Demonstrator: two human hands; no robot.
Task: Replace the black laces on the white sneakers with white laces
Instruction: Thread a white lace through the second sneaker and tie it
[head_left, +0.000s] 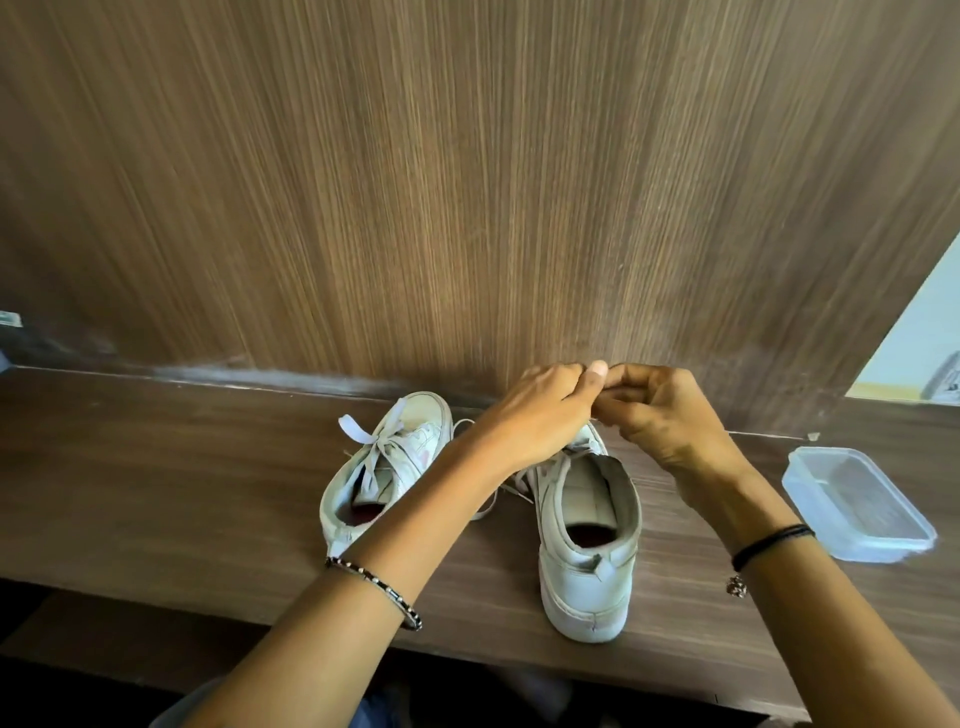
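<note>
Two white sneakers stand on a brown wooden shelf, heels toward me. The left sneaker has a white lace tied in a bow. Over the front of the right sneaker, my left hand and my right hand meet with curled fingers. They pinch the white lace of that shoe; the pinched part is hidden by the fingers. A loose white lace end trails between the shoes. No black lace is in view.
A clear plastic container sits on the shelf to the right of the shoes. A wood-grain wall panel rises directly behind the shelf. The shelf's front edge runs just below the right sneaker's heel.
</note>
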